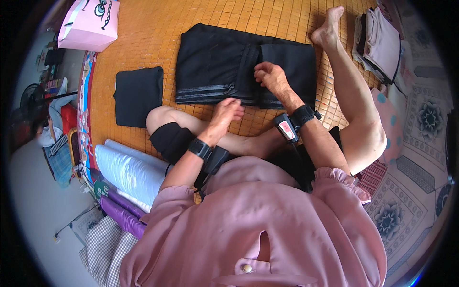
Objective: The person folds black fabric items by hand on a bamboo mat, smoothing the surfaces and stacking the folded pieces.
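Observation:
A black garment with grey stripes [211, 64] lies partly folded on the tan tile-patterned mat [143, 43] before me. Its right part is doubled over in a squarish panel. My right hand [270, 77] is over that panel, near its left edge, fingers curled; whether they pinch any cloth I cannot tell. Just below the garment's striped lower edge is my left hand [227, 113], slightly blurred, with bent fingers and no cloth visible in it. To the left a smaller black folded garment [138, 97] lies flat by my knee. Both wrists wear black straps with devices.
A pink paper bag [89, 28] stands at the upper left. Folded clothes [382, 43] are stacked at the upper right, beyond my foot. Light-blue rolled bedding [129, 172] and a purple bundle [122, 211] lie lower left. Another person [50, 134] reclines at the far left near a fan [32, 95].

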Demonstrator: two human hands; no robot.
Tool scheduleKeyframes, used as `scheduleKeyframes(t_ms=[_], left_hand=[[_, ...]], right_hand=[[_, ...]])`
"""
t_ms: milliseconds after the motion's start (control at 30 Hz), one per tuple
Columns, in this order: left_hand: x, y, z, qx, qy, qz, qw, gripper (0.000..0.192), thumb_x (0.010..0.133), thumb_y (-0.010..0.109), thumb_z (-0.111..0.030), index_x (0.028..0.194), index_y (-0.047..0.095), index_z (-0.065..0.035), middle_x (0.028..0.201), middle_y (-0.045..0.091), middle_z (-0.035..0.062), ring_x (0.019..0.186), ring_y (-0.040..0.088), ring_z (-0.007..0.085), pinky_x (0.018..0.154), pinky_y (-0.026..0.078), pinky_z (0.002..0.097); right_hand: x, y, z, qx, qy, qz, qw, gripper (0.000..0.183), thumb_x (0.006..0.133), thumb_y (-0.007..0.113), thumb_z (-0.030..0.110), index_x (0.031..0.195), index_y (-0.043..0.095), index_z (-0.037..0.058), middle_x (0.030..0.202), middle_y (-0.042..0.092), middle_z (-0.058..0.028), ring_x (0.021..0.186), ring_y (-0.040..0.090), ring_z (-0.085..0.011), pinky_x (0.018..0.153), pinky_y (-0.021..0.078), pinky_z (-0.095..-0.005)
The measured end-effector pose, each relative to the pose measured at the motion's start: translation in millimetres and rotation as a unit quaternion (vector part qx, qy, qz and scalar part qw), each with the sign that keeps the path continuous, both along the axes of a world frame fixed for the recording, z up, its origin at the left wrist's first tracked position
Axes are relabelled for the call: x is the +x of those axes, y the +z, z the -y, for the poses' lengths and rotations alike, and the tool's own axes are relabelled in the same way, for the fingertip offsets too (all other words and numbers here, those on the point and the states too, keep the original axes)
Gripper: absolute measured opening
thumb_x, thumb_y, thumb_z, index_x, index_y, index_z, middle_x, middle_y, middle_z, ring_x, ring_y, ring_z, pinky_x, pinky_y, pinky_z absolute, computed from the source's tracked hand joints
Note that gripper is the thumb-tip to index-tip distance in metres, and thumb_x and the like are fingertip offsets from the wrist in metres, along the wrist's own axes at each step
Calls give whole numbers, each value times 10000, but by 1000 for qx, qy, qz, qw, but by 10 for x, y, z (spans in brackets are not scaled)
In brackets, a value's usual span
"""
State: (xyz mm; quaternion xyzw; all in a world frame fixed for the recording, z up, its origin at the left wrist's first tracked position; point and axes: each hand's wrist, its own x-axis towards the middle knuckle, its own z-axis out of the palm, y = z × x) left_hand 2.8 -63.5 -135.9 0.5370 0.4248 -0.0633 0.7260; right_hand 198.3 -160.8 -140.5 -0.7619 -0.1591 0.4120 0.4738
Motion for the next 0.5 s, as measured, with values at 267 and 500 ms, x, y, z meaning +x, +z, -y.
scheduleKeyframes(t_ms=[267,500], left_hand=[[-456,-235,-701,-148,349,73,922,579,897,601,-239,1288,317,79,1330,355,243,1222,415,325,991,421,433],[-406,-341,-858,-249,424,92,866,834,901,598,-284,1416,44,68,1466,134,261,1359,207,344,1055,347,426]], right_hand=[[-265,-66,-117,-87,38,219,971,524,854,599,247,1258,468,-62,1113,610,-225,1049,596,-334,903,480,-364],[-308,82,-308,-154,23,265,952,735,810,638,387,1310,378,-86,1251,510,-274,1185,500,-351,997,402,-374]])
